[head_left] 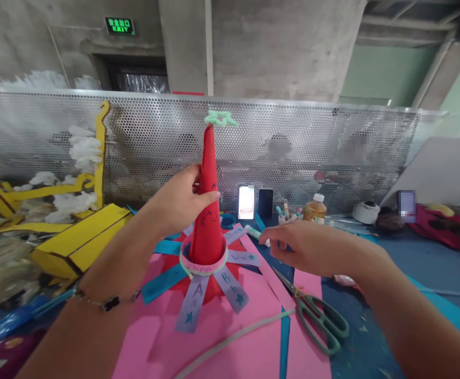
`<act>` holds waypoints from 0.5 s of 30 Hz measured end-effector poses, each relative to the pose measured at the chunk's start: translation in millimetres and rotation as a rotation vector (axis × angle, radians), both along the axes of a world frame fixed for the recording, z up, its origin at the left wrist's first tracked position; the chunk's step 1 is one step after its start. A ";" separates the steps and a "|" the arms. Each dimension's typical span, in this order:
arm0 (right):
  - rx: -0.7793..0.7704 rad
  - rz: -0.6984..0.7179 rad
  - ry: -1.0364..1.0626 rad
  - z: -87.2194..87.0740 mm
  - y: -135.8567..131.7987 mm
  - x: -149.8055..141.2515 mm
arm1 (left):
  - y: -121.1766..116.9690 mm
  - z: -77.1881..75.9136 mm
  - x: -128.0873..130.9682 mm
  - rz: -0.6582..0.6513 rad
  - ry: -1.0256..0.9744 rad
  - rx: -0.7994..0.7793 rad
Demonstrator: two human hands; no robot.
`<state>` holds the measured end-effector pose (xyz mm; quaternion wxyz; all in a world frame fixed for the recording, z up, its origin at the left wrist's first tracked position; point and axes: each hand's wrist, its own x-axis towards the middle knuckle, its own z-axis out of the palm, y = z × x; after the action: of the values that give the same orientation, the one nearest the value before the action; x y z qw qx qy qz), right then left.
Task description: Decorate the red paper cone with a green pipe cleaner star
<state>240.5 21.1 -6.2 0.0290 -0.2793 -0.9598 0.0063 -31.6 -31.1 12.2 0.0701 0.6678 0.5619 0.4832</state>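
My left hand (178, 202) is wrapped around the upper half of a red paper cone (207, 231), which stands upright. A mint-green pipe-cleaner star (221, 118) tops the cone. Around its base runs a pink paper band (204, 267) with handwriting, edged in pale pipe cleaner. Purple and blue paper strips fan out below, among them a strip lettered A (191, 305) and another lettered B (230, 288). To the right, my right hand (293, 242) has its fingers curled at the end of a white-and-green tube (251, 232), seemingly pinching it; the fingertips are partly hidden.
Green-handled scissors (320, 321) lie on pink paper (230, 347), near a loose pale pipe cleaner (233, 337). Two phones, one lit (246, 202) and one dark (266, 204), lean behind. A bottle (315, 208) stands farther right. Yellow cardboard (82, 237) occupies the left.
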 end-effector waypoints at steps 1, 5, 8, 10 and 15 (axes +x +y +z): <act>-0.007 0.001 -0.010 -2.2 1.6 0.7 | 0.9 -1.2 2.8 -0.059 -0.054 -0.019; -0.010 -0.005 -0.030 -8.2 6.2 2.3 | 2.3 -3.7 12.9 -0.196 -0.182 -0.115; -0.011 -0.008 -0.036 -9.6 7.1 2.1 | 6.0 -5.8 14.5 -0.222 -0.179 -0.170; -0.017 -0.008 -0.032 -10.3 7.1 1.1 | 9.1 -7.0 13.8 -0.235 -0.158 -0.174; -0.021 0.006 -0.016 -12.7 6.0 -2.3 | 9.7 -5.0 15.4 -0.212 -0.131 -0.142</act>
<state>238.2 27.1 -19.0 0.0185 -0.2766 -0.9607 0.0143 -16.2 -21.3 7.2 0.2046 0.6837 0.5151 0.4746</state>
